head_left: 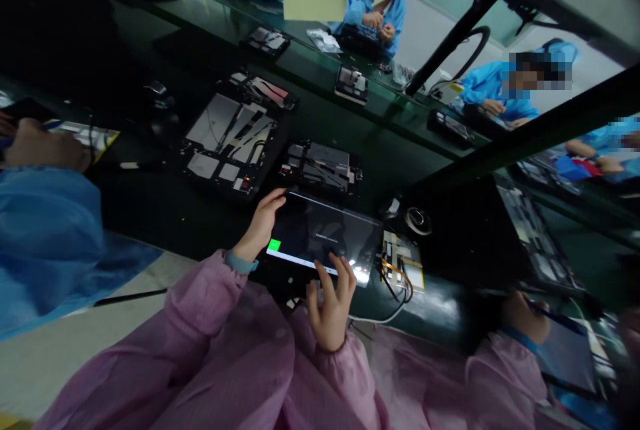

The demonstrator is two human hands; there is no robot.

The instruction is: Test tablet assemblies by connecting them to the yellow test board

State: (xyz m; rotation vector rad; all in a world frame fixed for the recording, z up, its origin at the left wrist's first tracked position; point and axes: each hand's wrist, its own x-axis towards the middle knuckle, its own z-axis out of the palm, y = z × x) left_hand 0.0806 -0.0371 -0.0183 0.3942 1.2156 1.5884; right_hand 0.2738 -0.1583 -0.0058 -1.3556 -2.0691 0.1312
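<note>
Your left grip (263, 223) sits at upper-left edge of dark-screened tablet (325, 237), fingers curled over rim; cannot tell how firm. Your right grip (333, 307) wide, fingers spread, tips on lower part of screen. Tablet lies flat on dark green bench (430, 310), green patch (273, 245) lit at its left end. Just above it, opened tablet housing (320, 167) with exposed wiring; farther left, second opened housing (233, 140). Just right, circuit board (400, 263) with orange ribbon cable (397, 277). Blue-sleeved co-worker's hand (35, 147) at left, pink-sleeved co-worker's hand (525, 317) at right, each with pen.
</note>
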